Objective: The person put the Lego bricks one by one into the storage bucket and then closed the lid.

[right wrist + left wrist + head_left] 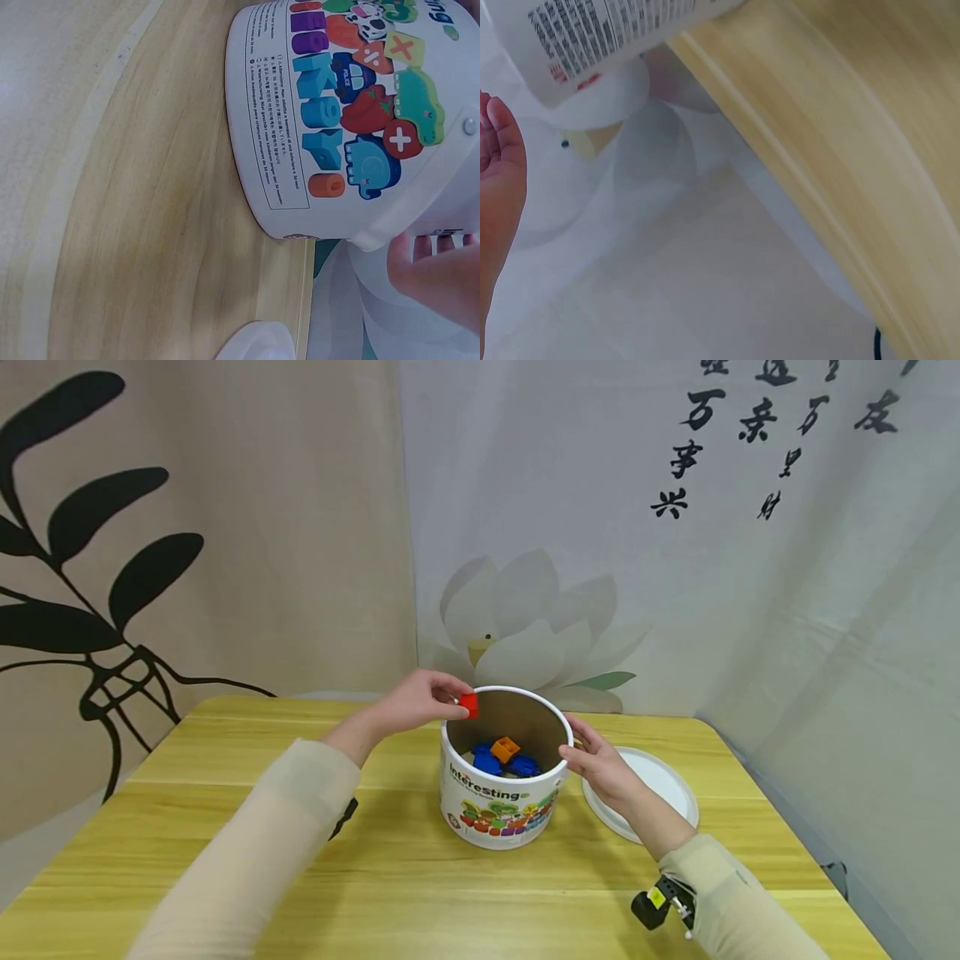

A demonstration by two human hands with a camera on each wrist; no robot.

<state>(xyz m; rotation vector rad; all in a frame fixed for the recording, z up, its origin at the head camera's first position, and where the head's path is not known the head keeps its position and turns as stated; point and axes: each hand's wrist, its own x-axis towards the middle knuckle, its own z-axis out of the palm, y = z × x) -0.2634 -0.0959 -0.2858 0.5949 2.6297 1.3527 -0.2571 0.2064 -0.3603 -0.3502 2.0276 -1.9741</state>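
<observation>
A white round bucket with a colourful printed label stands on the table, its top uncovered. Inside lie an orange block and several blue blocks. Over the left part of the rim, my left hand pinches a red block between thumb and fingers. In the left wrist view only part of that left hand shows at the edge, the block out of sight. My right hand holds the bucket's right side at the rim, thumb in front, fingers behind.
A white round lid lies on the wooden table, just right of the bucket and partly behind the right forearm. The bucket's white handle hangs along its side. Printed curtains stand behind the table.
</observation>
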